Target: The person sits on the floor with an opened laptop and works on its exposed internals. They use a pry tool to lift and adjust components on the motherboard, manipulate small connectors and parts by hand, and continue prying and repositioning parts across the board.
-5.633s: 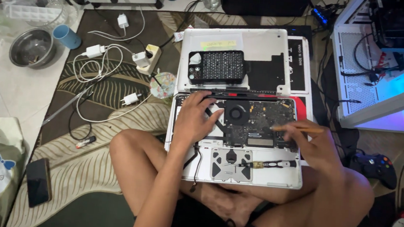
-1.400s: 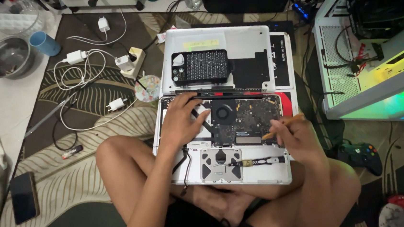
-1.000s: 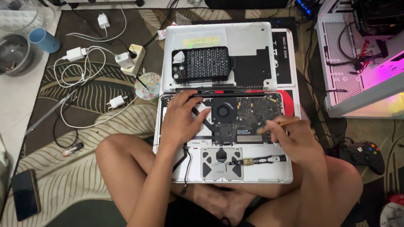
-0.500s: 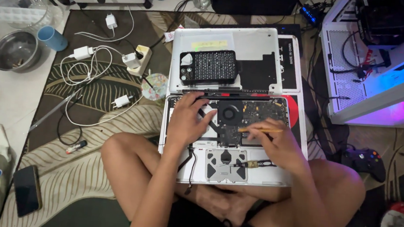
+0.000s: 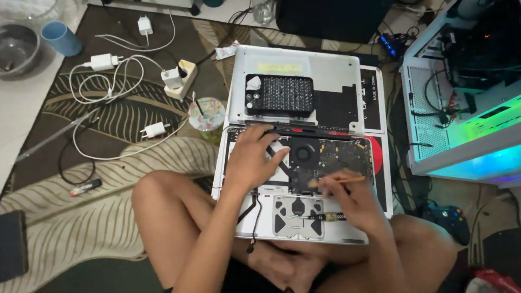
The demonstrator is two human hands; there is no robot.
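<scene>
An opened silver laptop [image 5: 346, 232] lies on my crossed legs with its circuit board and round fan [image 5: 304, 153] exposed. My left hand [image 5: 252, 158] rests flat on the left part of the internals, fingers spread. My right hand [image 5: 350, 200] holds a thin orange stick tool [image 5: 339, 181] whose tip points left onto the board. A small screwdriver [image 5: 323, 217] lies on the lower panel by my right hand. The removed silver bottom cover [image 5: 340, 78] lies beyond the laptop with a black case of screwdriver bits [image 5: 279, 95] on it.
White chargers and cables [image 5: 116, 85] sprawl on the patterned rug at the left, with a small round dish [image 5: 206, 112], a blue cup [image 5: 61, 38] and a metal bowl [image 5: 3, 49]. A lit computer case [image 5: 482, 89] stands at right. A phone [image 5: 5, 255] lies lower left.
My right hand has drawn back a little to the right with the orange tool. My left hand stays on the laptop's internals. The view has shifted slightly.
</scene>
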